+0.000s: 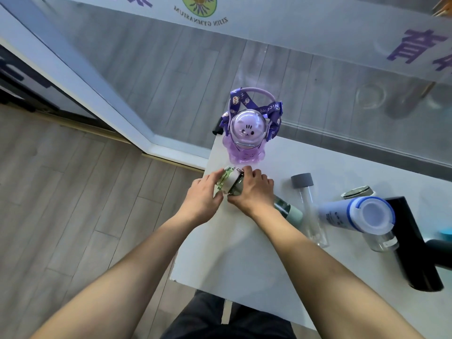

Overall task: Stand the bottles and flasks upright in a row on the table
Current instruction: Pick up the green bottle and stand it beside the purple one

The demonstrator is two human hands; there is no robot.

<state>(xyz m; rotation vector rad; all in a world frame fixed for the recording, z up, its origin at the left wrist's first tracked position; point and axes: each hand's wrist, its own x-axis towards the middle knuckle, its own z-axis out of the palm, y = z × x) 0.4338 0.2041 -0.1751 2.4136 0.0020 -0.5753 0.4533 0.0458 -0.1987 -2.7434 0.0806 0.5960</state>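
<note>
A green glass bottle (285,207) with a white collar and pale green lid lies tilted near the table's left edge. My left hand (201,198) grips its lid end and my right hand (253,189) wraps its upper body. Just beyond them a purple cartoon bottle (247,133) with a strap stands upright. To the right a clear tube bottle (309,206) with a grey cap lies on the white table (239,255). Further right lies a blue-and-white flask (359,215). A glass bottle (358,192) shows behind the flask and a clear jar (384,242) in front of it.
A black L-shaped stand (413,243) sits at the table's right side, with a blue object (446,232) at the frame edge. A glass wall (318,81) rises behind the table. Wooden floor (73,192) lies to the left, below the table's edge.
</note>
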